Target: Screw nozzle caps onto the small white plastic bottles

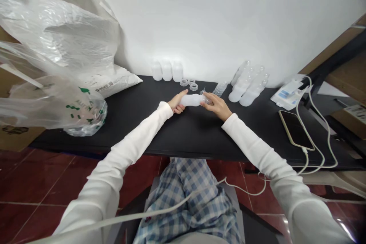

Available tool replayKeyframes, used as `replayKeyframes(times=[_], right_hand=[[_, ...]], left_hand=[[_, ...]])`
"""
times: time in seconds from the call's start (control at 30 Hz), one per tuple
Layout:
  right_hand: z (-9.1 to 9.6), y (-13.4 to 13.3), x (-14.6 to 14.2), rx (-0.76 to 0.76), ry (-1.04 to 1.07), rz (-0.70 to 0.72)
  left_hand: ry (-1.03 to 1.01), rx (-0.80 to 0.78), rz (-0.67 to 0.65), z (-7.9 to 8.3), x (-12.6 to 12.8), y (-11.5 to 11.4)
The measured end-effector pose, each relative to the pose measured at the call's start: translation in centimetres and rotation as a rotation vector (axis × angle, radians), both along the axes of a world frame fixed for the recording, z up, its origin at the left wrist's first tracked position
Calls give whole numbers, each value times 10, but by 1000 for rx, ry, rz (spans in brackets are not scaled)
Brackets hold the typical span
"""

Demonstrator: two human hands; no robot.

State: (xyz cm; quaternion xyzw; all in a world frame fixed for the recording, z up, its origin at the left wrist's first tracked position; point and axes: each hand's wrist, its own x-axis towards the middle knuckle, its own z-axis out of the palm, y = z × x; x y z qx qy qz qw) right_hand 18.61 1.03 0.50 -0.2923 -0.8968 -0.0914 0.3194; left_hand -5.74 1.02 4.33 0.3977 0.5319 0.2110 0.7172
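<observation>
A white translucent plastic bottle (193, 100) lies sideways between my hands above the black table (143, 129). My left hand (177, 103) is wrapped round its base end. My right hand (216, 105) is closed at its neck end, fingers pinched on a small clear part there that I cannot make out. Both arms wear white sleeves.
Three white bottles (167, 71) stand at the wall, clear rings (188, 83) before them. Several bottles (248, 85) lie at right, beside a stack of clear caps (220, 88). A phone (295, 129) with cable and a white pack (288, 93) lie far right. Plastic bags (57, 68) fill the left.
</observation>
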Motion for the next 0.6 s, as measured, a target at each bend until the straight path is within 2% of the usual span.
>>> replayKeyframes(times=[0.07, 0.13, 0.23, 0.37, 0.43, 0.53, 0.6], right_hand=[[0, 1, 1, -7, 10, -1], [-1, 2, 0, -39, 33, -2], [-1, 0, -6, -148, 165, -14], [8, -12, -16, -412, 469, -147], [13, -15, -18, -584, 570, -207], [18, -13, -15, -822, 582, -251], [19, -11, -12, -947, 529, -249]], left_hand=[[-13, -11, -9, 0, -2, 2], [-26, 65, 26, -2, -2, 2], [-67, 286, 131, -9, 4, -2], [-122, 666, 223, -16, 12, -8], [-54, 914, 198, -17, 11, -9], [94, 1277, 64, -16, 7, -9], [143, 1402, -32, -15, 5, -10]])
